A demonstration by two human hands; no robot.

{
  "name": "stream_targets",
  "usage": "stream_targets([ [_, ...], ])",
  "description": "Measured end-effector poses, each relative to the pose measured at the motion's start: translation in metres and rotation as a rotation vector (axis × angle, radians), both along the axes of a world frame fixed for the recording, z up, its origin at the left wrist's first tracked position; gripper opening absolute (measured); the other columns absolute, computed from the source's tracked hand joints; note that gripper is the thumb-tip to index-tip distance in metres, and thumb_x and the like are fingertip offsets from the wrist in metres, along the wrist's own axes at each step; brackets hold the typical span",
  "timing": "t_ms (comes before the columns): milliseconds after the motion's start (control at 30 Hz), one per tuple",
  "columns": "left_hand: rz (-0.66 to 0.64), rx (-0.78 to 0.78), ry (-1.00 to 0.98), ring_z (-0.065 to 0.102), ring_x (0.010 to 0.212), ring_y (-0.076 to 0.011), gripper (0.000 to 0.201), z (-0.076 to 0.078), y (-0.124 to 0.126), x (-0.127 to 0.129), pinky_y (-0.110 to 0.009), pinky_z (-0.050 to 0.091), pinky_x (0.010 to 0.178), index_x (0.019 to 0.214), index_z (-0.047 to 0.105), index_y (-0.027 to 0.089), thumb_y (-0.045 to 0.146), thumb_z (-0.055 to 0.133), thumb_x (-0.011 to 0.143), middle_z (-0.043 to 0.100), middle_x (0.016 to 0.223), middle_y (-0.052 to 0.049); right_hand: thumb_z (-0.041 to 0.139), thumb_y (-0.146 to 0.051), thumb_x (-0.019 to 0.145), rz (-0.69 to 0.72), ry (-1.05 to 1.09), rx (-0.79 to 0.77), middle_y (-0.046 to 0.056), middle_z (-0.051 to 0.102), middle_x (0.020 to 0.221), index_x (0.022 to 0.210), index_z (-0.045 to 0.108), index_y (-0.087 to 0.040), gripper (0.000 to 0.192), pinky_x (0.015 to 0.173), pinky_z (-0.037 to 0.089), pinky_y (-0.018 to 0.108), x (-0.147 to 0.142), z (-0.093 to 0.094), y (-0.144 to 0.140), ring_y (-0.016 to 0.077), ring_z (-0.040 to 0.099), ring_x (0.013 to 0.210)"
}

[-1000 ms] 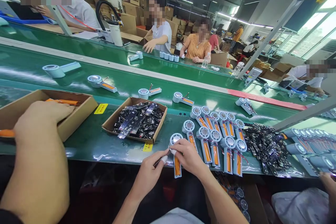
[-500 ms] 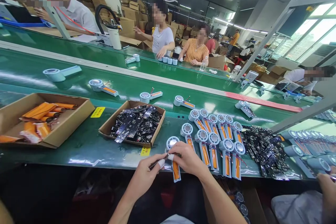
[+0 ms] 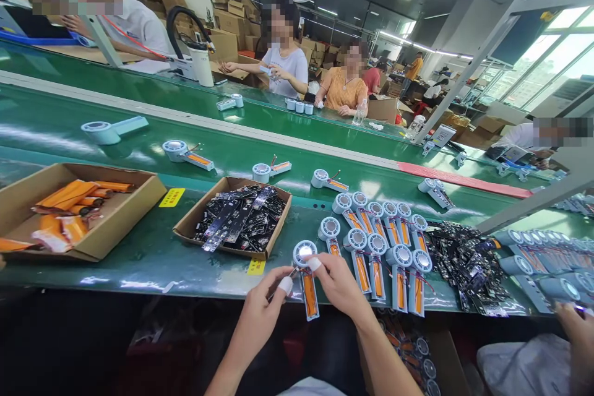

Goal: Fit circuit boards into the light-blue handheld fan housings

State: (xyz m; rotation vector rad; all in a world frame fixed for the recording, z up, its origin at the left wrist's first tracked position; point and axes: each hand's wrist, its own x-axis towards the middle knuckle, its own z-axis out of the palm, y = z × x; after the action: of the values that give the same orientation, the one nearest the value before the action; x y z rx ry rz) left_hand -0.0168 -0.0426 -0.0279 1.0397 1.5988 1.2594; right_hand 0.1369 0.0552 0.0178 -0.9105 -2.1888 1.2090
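A pale blue handheld fan (image 3: 309,297) lies face up at the bench's near edge, its handle open over an orange battery and thin wires. My left hand (image 3: 266,300), with a white cover on the thumb, pinches a thin dark strip that looks like a circuit board (image 3: 294,271), seen nearly edge-on left of the fan's neck. My right hand (image 3: 341,281) is at the fan's round head, thumb and finger closed together by its lower rim. A white cover wraps one of its digits. Whatever is between those fingertips is too small to make out.
A carton of black circuit boards (image 3: 241,216) and a carton of orange batteries (image 3: 78,198) stand at left. Several open fans (image 3: 375,244) and a loose board pile (image 3: 468,266) lie right. Fans ride the green belt (image 3: 232,142); a co-worker's hand (image 3: 573,322) is far right.
My hands have drawn slightly apart, and the right fingertips have moved up toward the fan head. Fans on the belt shifted a little to the right. A co-worker opposite has lifted a pale blue part.
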Motion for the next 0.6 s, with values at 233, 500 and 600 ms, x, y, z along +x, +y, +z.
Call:
stream_targets([
  [233,-0.039,-0.045,-0.137,0.063,0.119,-0.0262,0.047,-0.01,-0.01,0.011,-0.04,0.048,0.105,0.12,0.063,0.019,0.045,0.046,0.085,0.067,0.128,-0.012,0.071,-0.035,0.08,-0.133,0.028,-0.384,-0.002,0.054,0.064,0.094,0.075,-0.015,0.025,0.054,0.033,0.023,0.003,-0.015,-0.007,0.011,0.041,0.056],
  [500,-0.052,-0.058,-0.224,0.069,0.084,-0.0259,0.038,-0.023,0.022,0.025,-0.036,0.055,0.079,0.092,0.069,0.016,0.046,0.069,0.068,0.074,0.086,-0.008,0.069,-0.038,0.083,0.019,0.229,-0.505,0.002,0.068,0.08,0.086,0.075,-0.017,0.022,0.073,0.048,0.026,0.001,-0.013,-0.017,0.0154,0.06,0.075],
  [600,-0.103,-0.064,-0.314,0.07,0.084,-0.0264,0.046,-0.021,0.023,0.025,-0.038,0.056,0.079,0.089,0.069,0.014,0.057,0.067,0.071,0.074,0.085,-0.009,0.07,-0.042,0.084,0.041,0.267,-0.499,0.003,0.069,0.082,0.092,0.075,-0.017,0.027,0.074,0.049,0.028,0.006,-0.012,-0.019,0.0157,0.061,0.075],
])
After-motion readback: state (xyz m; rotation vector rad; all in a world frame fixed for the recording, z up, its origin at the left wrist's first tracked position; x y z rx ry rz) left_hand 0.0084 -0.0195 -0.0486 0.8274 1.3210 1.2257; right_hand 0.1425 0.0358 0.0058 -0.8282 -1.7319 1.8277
